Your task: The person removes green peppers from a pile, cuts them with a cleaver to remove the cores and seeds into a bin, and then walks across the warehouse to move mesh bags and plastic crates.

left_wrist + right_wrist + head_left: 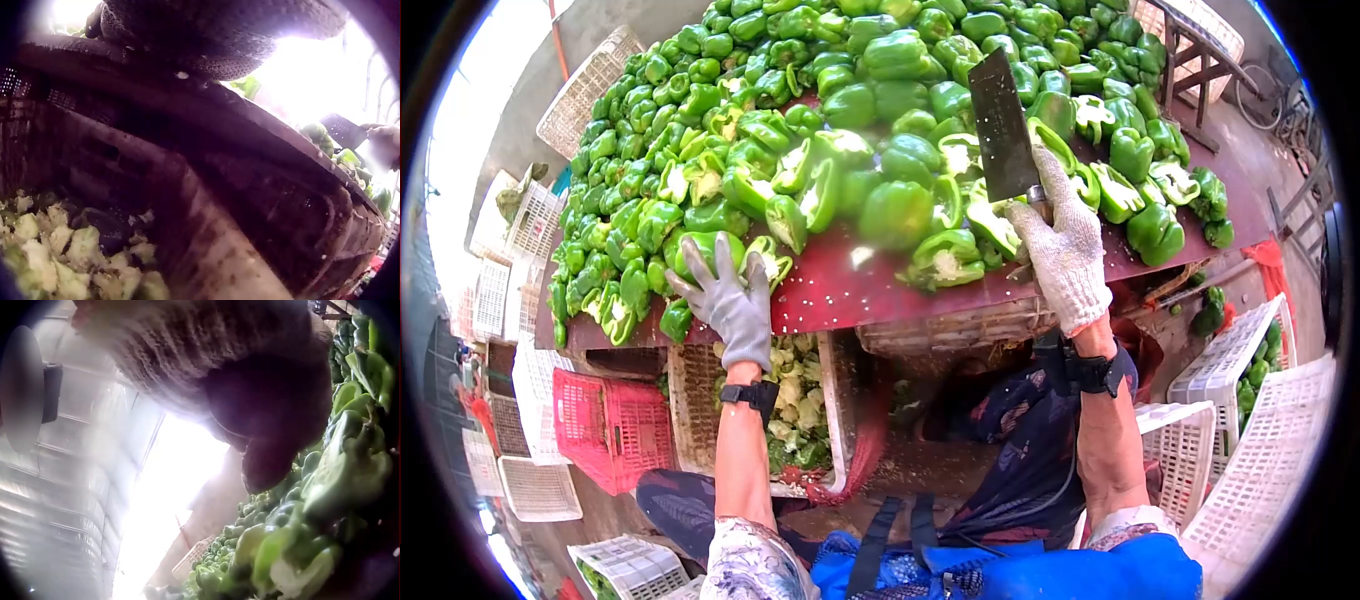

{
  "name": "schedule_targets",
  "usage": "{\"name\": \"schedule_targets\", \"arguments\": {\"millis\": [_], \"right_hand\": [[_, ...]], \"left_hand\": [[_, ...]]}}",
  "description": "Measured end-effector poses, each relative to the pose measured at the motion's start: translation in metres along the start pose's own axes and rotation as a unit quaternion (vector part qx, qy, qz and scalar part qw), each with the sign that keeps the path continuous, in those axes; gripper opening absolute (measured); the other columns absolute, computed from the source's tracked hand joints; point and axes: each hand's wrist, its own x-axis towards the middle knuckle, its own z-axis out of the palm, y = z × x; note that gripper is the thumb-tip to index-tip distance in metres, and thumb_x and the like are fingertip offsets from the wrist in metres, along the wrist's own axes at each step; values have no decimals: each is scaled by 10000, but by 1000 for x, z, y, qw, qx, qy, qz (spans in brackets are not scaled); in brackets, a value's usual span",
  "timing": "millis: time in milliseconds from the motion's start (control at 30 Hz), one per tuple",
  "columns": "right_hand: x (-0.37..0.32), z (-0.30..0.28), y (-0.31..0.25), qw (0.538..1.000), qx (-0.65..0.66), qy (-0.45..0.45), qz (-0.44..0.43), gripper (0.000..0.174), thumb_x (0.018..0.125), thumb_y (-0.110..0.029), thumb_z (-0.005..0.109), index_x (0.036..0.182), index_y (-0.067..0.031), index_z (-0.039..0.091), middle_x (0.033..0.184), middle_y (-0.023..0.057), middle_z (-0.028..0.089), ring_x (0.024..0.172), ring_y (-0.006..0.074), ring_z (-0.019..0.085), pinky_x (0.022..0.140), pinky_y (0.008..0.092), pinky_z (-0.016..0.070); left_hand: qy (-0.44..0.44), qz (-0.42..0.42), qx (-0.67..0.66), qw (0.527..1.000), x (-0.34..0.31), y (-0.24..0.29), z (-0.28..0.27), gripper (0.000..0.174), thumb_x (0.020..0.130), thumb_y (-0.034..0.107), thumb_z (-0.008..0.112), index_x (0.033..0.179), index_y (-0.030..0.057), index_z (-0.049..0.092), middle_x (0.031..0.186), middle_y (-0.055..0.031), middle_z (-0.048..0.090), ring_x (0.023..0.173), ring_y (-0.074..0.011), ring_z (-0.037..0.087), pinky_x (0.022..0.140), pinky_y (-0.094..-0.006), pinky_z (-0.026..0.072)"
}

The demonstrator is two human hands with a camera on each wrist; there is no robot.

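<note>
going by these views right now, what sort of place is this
Probably a produce-processing shed: whole and cut green peppers are heaped on a red tabletop, plastic crates sit around it, and the gloved right hand holds a cleaver.

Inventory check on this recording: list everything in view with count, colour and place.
Bell peppers: too many to count, green, heaped on the table, some cut open
Table: one, dark red, before the person
Cleaver: one, dark blade, above the peppers
Pepper cores: many, pale green, in the crate below the table's near edge
Core crate: one, stained off-white, below the left hand
Pink-red crate: at least one, left of the core crate
White crates: several, on both sides
Wrist straps: two, black, one per wrist
Left hand: one, grey glove, at the peppers near the table edge
Right hand: one, whitish glove, gripping the cleaver
</note>
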Motion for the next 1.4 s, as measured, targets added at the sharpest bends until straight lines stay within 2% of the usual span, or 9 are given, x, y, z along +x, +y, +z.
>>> {"name": "schedule_targets", "arguments": {"millis": [300, 700, 767, 933, 1033, 1067, 1167, 1267, 1400], "right_hand": [[8, -23, 9, 993, -20, 72, -87, 620, 925, -1, 684, 1510, -109, 510, 884, -10, 572, 619, 52, 539, 503, 238, 495], [-34, -30, -12, 991, 98, -92, 29, 646, 927, -23, 672, 1539, -94, 476, 782, -33, 554, 608, 42, 525, 528, 221, 448], [-43, -25, -16, 989, 84, -123, 14, 648, 917, -15, 670, 1533, -91, 484, 790, -32, 555, 604, 44, 514, 533, 226, 445], [-70, 14, -23, 976, 53, -196, -72, 639, 898, 8, 676, 1507, -94, 512, 831, -28, 557, 631, 63, 484, 586, 246, 469], [-88, 35, -36, 962, 48, -248, -103, 628, 902, 3, 689, 1496, -98, 514, 833, -29, 545, 637, 86, 473, 616, 264, 494], [-91, 35, -57, 948, 73, -311, 7, 632, 895, -16, 704, 1492, -95, 512, 815, -3, 536, 649, 101, 479, 651, 279, 504], [-98, 54, -53, 913, 60, -394, -92, 619, 879, -71, 727, 1463, -81, 521, 767, 70, 578, 642, 153, 537, 639, 335, 504], [-113, 85, -41, 910, -7, -385, -156, 585, 868, -90, 714, 1424, -88, 531, 768, 137, 578, 674, 261, 600, 669, 374, 505], [-109, 88, -51, 916, -55, -381, -116, 552, 891, -93, 683, 1418, -73, 520, 730, 121, 552, 647, 263, 578, 654, 371, 493]], "left_hand": [[-24, -48, -59, 997, -25, 14, -31, 547, 1004, 444, 590, 1429, 101, 590, 1656, -179, 293, 1481, -507, 262, 1224, -597, 220], [-32, -214, -326, 920, 2, 20, -39, 642, 954, 237, 724, 1505, 50, 453, 1650, -272, 175, 1523, -414, 245, 1242, -493, 261], [10, -86, -233, 969, 6, -19, 5, 591, 926, 214, 763, 1434, 66, 500, 1624, -257, 221, 1494, -384, 299, 1208, -461, 311], [-25, -181, -452, 873, 23, -22, -5, 662, 803, 202, 871, 1367, 54, 558, 1440, -187, 419, 1302, -299, 466, 1111, -392, 405], [-86, -281, -563, 772, 44, -24, -10, 666, 884, 197, 809, 1449, 39, 494, 1355, -147, 543, 1114, -225, 597, 940, -349, 521], [-132, -284, -601, 735, 51, -27, -15, 714, 912, 209, 788, 1508, 47, 430, 1285, -150, 610, 1037, -206, 630, 876, -332, 546], [-227, -364, -584, 689, 68, -26, -37, 597, 902, 252, 808, 1376, 54, 503, 1200, -164, 651, 975, -198, 650, 829, -311, 547], [-227, -324, -576, 715, 67, -41, -23, 552, 886, 256, 824, 1299, 51, 520, 1169, -154, 672, 905, -204, 663, 787, -303, 540], [-204, -287, -332, 875, 56, -48, -33, 607, 923, 484, 709, 1169, -62, 611, 1042, -241, 719, 922, -331, 692, 829, -410, 529]]}}
